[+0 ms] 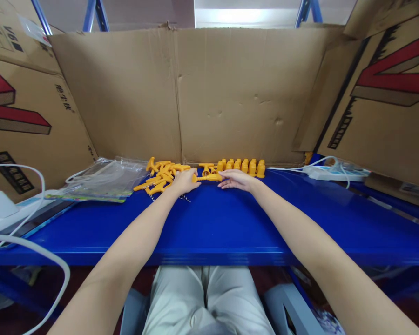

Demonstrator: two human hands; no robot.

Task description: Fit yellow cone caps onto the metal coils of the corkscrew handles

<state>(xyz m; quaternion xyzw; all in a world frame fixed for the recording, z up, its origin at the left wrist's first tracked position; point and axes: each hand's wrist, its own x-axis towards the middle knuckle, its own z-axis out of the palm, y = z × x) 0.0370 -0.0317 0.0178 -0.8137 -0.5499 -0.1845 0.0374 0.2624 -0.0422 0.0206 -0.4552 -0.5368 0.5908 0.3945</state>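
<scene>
The left hand (185, 180) pinches one end of a yellow corkscrew part (212, 177), the right hand (236, 180) the other, seemingly to steady it at the blue table (212, 223)'s far middle; loose corkscrews (158, 188) lie left, upright yellow caps (245, 165) right, probably for easy reach

a: clr of tbl (212, 223)?
b: solid blue.
a: corkscrew handles (158, 188) & cup-like pcs (245, 166)?
b: both yel-orange; spirals (185, 198) silvery.
a: right-hand box (370, 149)?
b: brn, w/ red shape (373, 83), blk outline.
a: trousers (192, 298)?
b: pale grey. cable (66, 268) wht.
</scene>
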